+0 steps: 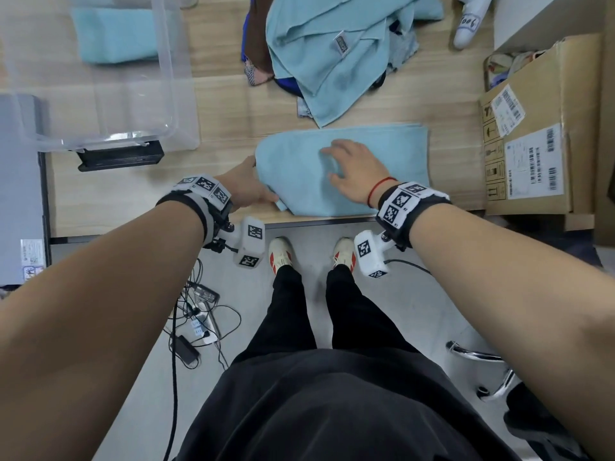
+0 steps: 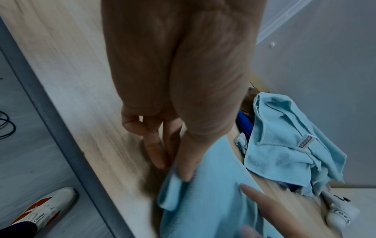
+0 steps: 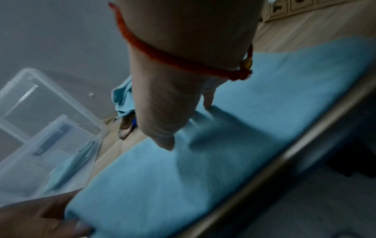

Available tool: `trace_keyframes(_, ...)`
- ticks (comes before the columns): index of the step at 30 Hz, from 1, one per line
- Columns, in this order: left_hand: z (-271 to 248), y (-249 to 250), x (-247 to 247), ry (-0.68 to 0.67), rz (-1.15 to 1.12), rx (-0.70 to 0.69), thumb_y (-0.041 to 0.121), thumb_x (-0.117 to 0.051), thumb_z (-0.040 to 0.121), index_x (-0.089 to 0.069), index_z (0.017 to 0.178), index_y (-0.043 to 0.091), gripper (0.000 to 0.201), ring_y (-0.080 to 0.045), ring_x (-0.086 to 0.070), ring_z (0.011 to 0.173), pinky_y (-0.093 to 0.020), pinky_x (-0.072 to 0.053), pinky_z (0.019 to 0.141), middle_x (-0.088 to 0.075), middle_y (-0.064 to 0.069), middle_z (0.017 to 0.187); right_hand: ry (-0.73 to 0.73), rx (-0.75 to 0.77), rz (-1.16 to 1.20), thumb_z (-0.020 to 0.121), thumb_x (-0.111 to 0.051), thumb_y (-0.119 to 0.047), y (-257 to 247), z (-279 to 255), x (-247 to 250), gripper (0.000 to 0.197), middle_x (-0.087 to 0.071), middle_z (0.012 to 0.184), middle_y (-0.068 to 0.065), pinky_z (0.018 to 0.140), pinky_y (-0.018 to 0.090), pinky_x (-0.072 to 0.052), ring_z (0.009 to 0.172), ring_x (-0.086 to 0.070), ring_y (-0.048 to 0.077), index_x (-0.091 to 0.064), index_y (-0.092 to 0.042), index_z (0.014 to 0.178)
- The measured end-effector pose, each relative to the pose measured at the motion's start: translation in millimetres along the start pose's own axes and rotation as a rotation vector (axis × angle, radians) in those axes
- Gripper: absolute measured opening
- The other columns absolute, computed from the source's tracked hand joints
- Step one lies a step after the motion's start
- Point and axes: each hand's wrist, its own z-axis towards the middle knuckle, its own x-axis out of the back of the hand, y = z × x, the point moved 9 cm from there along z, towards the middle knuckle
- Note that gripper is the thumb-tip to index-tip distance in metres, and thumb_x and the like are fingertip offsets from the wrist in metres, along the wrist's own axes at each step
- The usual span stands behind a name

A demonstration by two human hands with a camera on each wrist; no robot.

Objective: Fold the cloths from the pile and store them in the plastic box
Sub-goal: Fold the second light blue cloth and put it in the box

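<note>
The left hand (image 1: 248,186) pinched the left end of a folded light blue cloth (image 1: 376,161), thumb on top and fingers tucked under its edge. The right hand (image 1: 352,173) lay open, fingers spread, pressing the cloth's middle. The cloth lay at the centre of the head view, along the near edge of the tabletop (image 1: 226,104), its long axis running left to right. The left hand was nearer the plastic box (image 1: 173,94) in the upper left, which already held a folded blue cloth (image 1: 113,34). The pile (image 1: 332,51) sat at upper centre. Only the left wrist view showed the thumb (image 2: 189,161) on the fold; the right wrist view was blurred.
</note>
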Motion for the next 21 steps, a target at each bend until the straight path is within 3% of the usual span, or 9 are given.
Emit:
trace_keyframes(2,-2.5,3.9,-0.5,0.035,0.054,-0.025,0.008,-0.073,0.082,-0.028,0.143,0.010,0.076,-0.020,-0.050,0.110,-0.036,-0.045,0.091,-0.051,-0.002,0.122,-0.066,-0.025,-0.036,0.092,-0.056,-0.030,3.0,-1.1,-15.4,0.063,-0.015,0.161,0.004,0.119,0.048,-0.017,0.147,-0.011,0.029,-0.031,-0.025,0.150)
trace_keyframes(4,-4.9,6.1,-8.0,0.002,0.006,-0.055,-0.002,-0.068,0.084,-0.040,0.135,0.008,0.059,-0.015,-0.059,0.098,-0.032,-0.054,0.081,-0.059,0.001,0.110,-0.094,-0.042,-0.054,0.090,-0.058,-0.028,6.4,-2.1,-20.5,0.071,-0.005,0.163,-0.001,0.118,0.053,-0.014,0.149,-0.002,0.025,-0.024,-0.029,0.152)
trace_keyframes(6,-2.6,0.0,-13.4,-0.045,-0.113,-0.023,-0.009,-0.066,0.080,-0.040,0.136,0.010,0.064,-0.017,-0.068,0.092,-0.028,-0.058,0.068,-0.063,-0.006,0.113,-0.114,-0.039,-0.078,0.089,-0.060,-0.028,7.8,-3.0,-22.5,0.076,0.000,0.163,-0.004,0.116,0.056,-0.013,0.150,0.002,0.023,-0.019,-0.031,0.153)
trace_keyframes(8,0.2,-9.8,-7.3,-0.035,-0.132,0.017,-0.011,-0.065,0.075,-0.036,0.136,0.015,0.072,-0.027,-0.070,0.094,-0.038,-0.060,0.072,-0.062,-0.013,0.118,-0.131,-0.041,-0.084,0.089,-0.061,-0.029,9.9,-3.5,-21.2,0.078,0.003,0.163,-0.006,0.115,0.058,-0.011,0.150,0.003,0.021,-0.016,-0.033,0.153)
trace_keyframes(11,-0.4,-16.9,12.7,0.003,0.077,0.040,-0.005,-0.068,0.067,-0.045,0.125,0.015,0.066,-0.033,-0.069,0.085,-0.050,-0.058,0.081,-0.065,-0.016,0.101,-0.143,-0.046,-0.089,0.088,-0.064,-0.033,14.1,-3.4,-17.2,0.082,0.004,0.163,-0.009,0.115,0.059,-0.011,0.150,0.004,0.021,-0.014,-0.036,0.153)
trace_keyframes(14,-4.1,-15.2,24.2,-0.024,0.326,0.032,0.001,-0.068,0.069,-0.059,0.110,0.016,0.045,-0.025,-0.062,0.065,-0.037,-0.055,0.069,-0.064,-0.011,0.081,-0.154,-0.035,-0.110,0.085,-0.069,-0.033,13.2,-3.4,-16.4,0.087,0.004,0.163,-0.008,0.115,0.060,-0.014,0.150,0.004,0.022,-0.014,-0.036,0.152)
trace_keyframes(16,-5.9,-13.9,15.0,-0.123,0.390,0.039,0.013,-0.071,0.061,-0.063,0.108,0.025,0.050,-0.022,-0.061,0.072,-0.040,-0.054,0.075,-0.066,-0.006,0.086,-0.156,-0.035,-0.125,0.084,-0.071,-0.029,12.2,-3.9,-16.5,0.090,0.005,0.163,-0.008,0.115,0.060,-0.014,0.150,0.004,0.023,-0.013,-0.036,0.153)
trace_keyframes(18,-4.0,-9.8,4.9,-0.157,0.309,0.018,0.021,-0.075,0.059,-0.062,0.105,0.031,0.049,-0.019,-0.062,0.085,-0.038,-0.053,0.084,-0.068,0.000,0.098,-0.162,-0.036,-0.137,0.083,-0.073,-0.026,11.6,-4.9,-15.8,0.093,0.006,0.163,-0.008,0.115,0.061,-0.014,0.150,0.005,0.023,-0.012,-0.035,0.153)
trace_keyframes(21,7.9,-2.5,4.9,-0.047,-0.163,-0.002,0.026,-0.076,0.079,-0.062,0.119,0.023,0.043,-0.014,-0.066,0.101,-0.032,-0.054,0.082,-0.069,0.004,0.114,-0.199,-0.015,-0.153,0.080,-0.076,-0.020,11.3,-6.4,-15.2,0.100,0.008,0.162,-0.007,0.115,0.062,-0.012,0.150,0.007,0.023,-0.010,-0.035,0.154)
